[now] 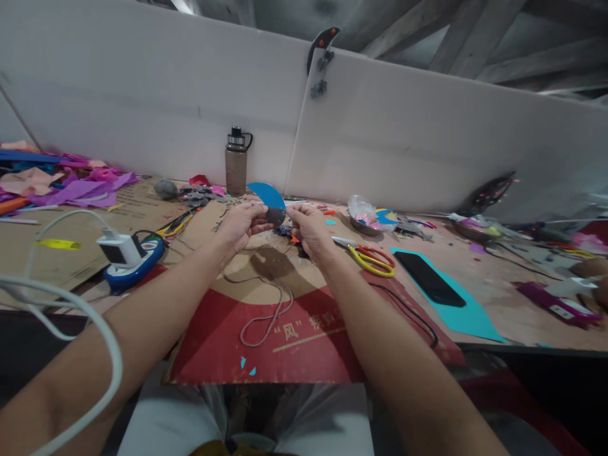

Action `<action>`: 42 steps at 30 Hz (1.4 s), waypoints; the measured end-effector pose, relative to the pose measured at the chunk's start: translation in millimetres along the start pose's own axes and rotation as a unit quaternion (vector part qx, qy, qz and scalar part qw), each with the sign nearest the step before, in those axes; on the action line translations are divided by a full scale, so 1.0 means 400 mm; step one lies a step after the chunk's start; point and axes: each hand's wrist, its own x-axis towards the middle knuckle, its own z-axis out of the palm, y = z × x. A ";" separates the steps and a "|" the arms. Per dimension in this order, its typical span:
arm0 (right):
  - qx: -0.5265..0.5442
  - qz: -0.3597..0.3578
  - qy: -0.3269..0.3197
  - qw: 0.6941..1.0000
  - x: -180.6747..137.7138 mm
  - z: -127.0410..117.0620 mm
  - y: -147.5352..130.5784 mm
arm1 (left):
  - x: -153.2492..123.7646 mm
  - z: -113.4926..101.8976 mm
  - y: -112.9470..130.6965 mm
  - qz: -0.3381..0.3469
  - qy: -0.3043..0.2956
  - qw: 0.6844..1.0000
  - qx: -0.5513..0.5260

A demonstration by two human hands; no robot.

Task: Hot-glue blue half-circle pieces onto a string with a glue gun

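In the middle of the head view I hold up a blue crescent-shaped piece (268, 194) with a dark grey rounded part (276, 217) at its lower end. My left hand (243, 225) pinches it from the left, fingers closed. From the other side, the closed fingertips of my right hand (310, 229) grip its right edge. Whether the blue and grey parts are joined cannot be made out. Below the hands lies a red and tan cardboard sheet (304, 342), with a loop of thin cord (259, 342) and small turquoise scraps (252, 371) on it.
Right of my right hand lie scissors (373, 261) with red and yellow handles and a black phone (430, 278) on turquoise sheet. A bottle (236, 163) stands by the white partition (418, 139). Left are a blue power strip (133, 266), a white cable (111, 354) and coloured scraps (90, 190).
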 end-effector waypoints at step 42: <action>0.025 0.000 0.000 1.000 -0.026 0.019 -0.004 | 0.006 -0.015 0.010 -0.028 -0.069 0.997 0.023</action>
